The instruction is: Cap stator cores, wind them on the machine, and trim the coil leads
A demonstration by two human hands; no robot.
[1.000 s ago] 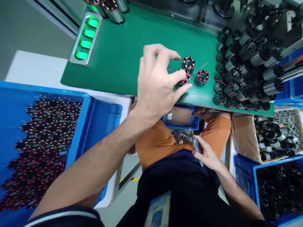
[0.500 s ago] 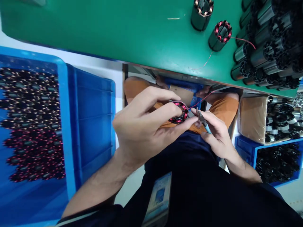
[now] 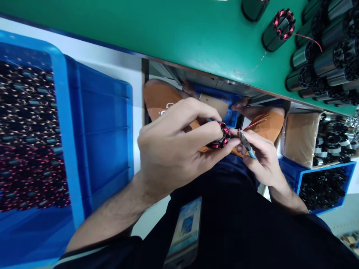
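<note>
Over my lap, my left hand (image 3: 179,144) grips a motor stator (image 3: 225,135) with red wire windings, fingers and thumb around its ring. Close at its right side, my right hand (image 3: 262,158) is closed on a pair of cutting pliers (image 3: 246,145) with light blue handles. A loose red wire (image 3: 256,124) runs from the stator past the plier jaws, up and to the right. Whether the jaws touch the wire I cannot tell. Most of the stator's body is hidden behind my left fingers.
On the green table (image 3: 168,33) stand a red-wound stator (image 3: 280,30) with loose wire ends and a heap of unwound cores (image 3: 316,67). At left, a blue crate (image 3: 63,123) contains rows of wound stators. A cardboard box (image 3: 301,138) and a blue bin (image 3: 347,186) are at right. A phone (image 3: 185,231) lies against my dark shirt.
The pliers have moved onto the red wire's line beside the stator, and the wire's free end now lies lower. My view has shifted, so the table sits higher.
</note>
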